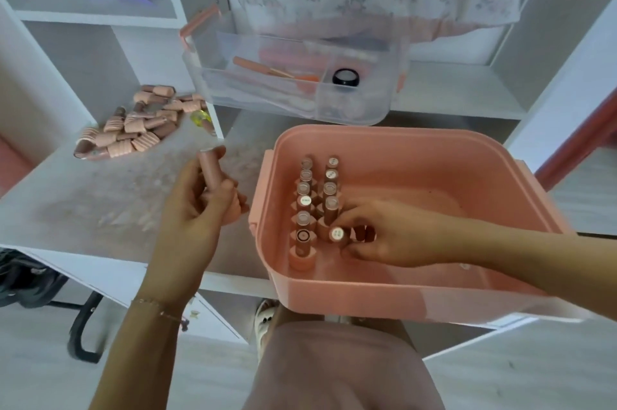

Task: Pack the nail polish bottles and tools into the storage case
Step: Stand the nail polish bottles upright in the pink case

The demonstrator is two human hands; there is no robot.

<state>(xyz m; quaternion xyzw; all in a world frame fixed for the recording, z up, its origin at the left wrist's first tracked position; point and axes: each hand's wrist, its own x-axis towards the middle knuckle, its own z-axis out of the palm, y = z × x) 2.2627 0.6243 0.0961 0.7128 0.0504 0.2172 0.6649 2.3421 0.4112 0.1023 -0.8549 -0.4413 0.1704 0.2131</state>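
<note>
- The pink case sits at the near edge of the white counter, its rim hanging a little past the edge on the near side.
- Inside it, two rows of bottles stand upright along the left part, caps up, packed close together; the rest of the case floor is bare.
- The right hand reaches down into the case, its fingers curled round a bottle with a white label dot on top, at the near end of the right-hand row, touching its neighbours.
- The left hand hovers over the counter just left of the case, its fingers wrapped round a single pink bottle, held roughly upright.
- A heap of more bottles lies on its side at the far left of the counter, well apart from the case.
- Behind the case a clear tray with a pink handle rests on the counter, holding a pink-handled tool in the left compartment and a small black-rimmed jar in the right one.
- A thin bracelet shows on the left wrist.
</note>
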